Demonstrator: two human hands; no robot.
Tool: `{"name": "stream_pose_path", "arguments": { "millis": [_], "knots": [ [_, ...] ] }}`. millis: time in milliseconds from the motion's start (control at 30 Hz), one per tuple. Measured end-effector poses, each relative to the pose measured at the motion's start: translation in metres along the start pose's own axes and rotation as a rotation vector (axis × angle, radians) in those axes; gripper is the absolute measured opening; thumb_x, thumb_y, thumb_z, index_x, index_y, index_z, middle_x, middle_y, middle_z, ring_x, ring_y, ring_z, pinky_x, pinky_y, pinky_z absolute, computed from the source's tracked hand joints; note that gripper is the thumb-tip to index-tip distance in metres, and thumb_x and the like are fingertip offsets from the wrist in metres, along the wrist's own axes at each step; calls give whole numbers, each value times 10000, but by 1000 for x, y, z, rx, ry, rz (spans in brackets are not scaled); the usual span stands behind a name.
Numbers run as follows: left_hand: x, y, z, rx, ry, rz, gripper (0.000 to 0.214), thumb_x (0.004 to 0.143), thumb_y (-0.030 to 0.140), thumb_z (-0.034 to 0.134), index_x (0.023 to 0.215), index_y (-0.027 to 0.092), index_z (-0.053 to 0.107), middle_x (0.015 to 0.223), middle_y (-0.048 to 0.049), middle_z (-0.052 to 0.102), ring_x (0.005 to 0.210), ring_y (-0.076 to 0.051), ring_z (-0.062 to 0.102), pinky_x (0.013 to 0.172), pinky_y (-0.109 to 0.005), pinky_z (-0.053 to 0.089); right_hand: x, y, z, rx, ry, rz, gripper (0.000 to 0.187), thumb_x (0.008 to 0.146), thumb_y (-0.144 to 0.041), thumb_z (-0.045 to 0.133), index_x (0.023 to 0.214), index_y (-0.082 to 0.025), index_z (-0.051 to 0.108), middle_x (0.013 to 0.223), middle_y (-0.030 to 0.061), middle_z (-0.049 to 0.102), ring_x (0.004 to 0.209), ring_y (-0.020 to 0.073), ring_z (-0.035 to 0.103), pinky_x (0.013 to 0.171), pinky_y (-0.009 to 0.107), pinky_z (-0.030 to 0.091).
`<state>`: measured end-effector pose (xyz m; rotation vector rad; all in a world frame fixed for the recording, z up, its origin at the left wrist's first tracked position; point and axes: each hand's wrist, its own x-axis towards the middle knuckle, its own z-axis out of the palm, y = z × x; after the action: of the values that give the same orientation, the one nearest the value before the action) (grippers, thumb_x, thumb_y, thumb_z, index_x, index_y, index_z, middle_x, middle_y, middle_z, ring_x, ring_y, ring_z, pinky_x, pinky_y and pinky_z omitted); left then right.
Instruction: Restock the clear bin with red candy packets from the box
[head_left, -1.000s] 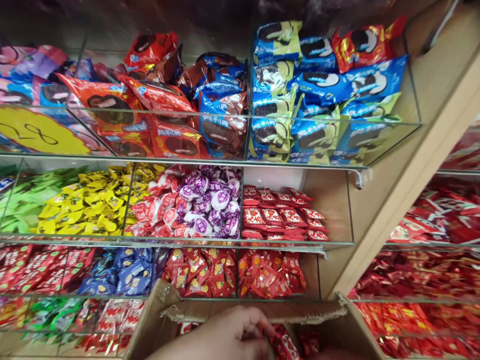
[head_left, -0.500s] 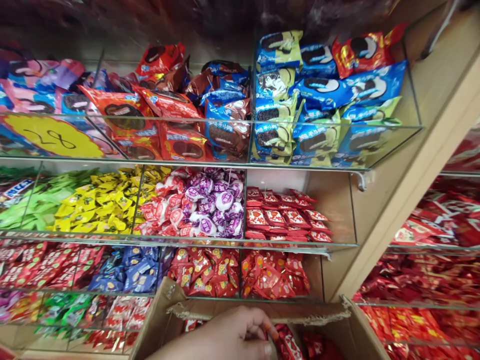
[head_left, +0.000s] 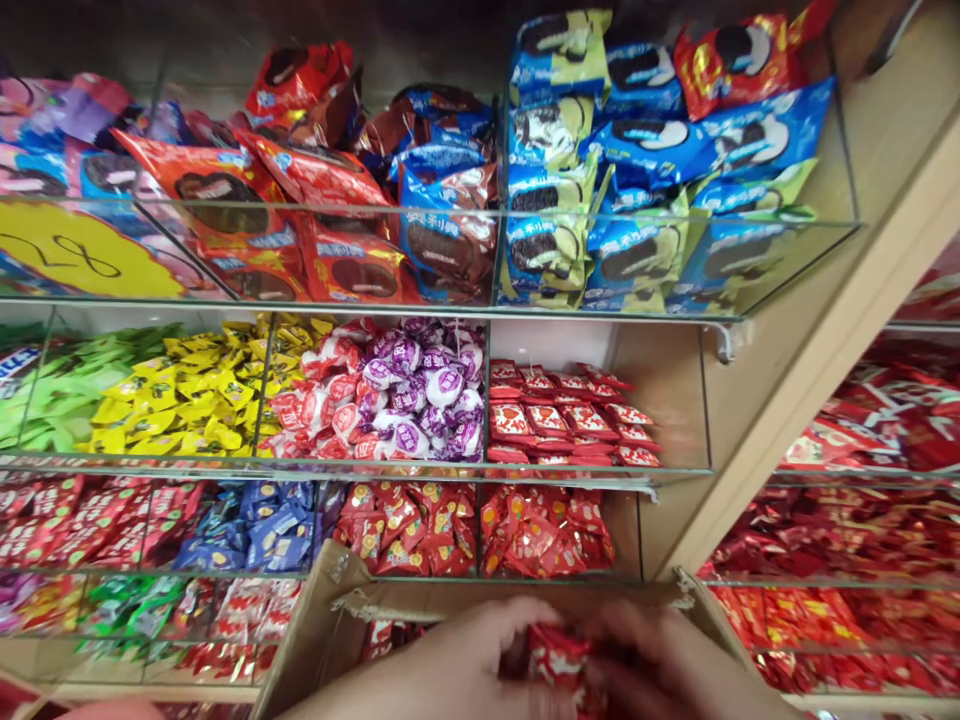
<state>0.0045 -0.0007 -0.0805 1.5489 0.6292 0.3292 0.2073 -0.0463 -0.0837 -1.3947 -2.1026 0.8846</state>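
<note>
Red-wrapped candy packets [head_left: 556,652] lie between my two hands over an open cardboard box [head_left: 442,598] at the bottom of the view. My left hand [head_left: 487,645] comes in from the left, its fingers closed on the packets. From the right, my right hand [head_left: 660,640] reaches in, blurred by motion, with its fingers curled against the packets' other side. More red packets [head_left: 388,638] show inside the box, left of my hands. Both forearms hide most of its contents.
Glass-fronted shelves hold sorted sweets: red and blue cookie packets [head_left: 442,230] on top, white-and-purple candies [head_left: 420,395] below, neatly stacked red packets [head_left: 559,415] beside them. A wooden post [head_left: 810,370] divides off another rack. A yellow price card [head_left: 82,250] reads 28.
My right hand has come into view and meets the packets beside my left hand. The view has shifted slightly, so the shelves appear a little higher.
</note>
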Motion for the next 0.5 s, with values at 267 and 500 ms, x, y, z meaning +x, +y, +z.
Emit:
{"name": "stream_pose_path", "arguments": {
  "millis": [267, 500],
  "knots": [
    [10, 7, -2, -302, 298, 64, 270, 761, 389, 537, 826, 127, 516, 760, -7, 603, 605, -124, 606, 486, -188, 393, 36, -4, 18, 735, 201, 33, 304, 770, -430, 504, 613, -173, 456, 521, -64, 422, 446, 60, 329, 442, 189, 298],
    [7, 10, -5, -393, 394, 11, 302, 758, 413, 535, 810, 115, 522, 698, -20, 616, 560, -113, 596, 488, -187, 396, 44, -11, 21, 840, 198, 13, 294, 709, -433, 581, 633, -161, 501, 562, -46, 482, 522, 80, 396, 511, 198, 322]
  ]
}}
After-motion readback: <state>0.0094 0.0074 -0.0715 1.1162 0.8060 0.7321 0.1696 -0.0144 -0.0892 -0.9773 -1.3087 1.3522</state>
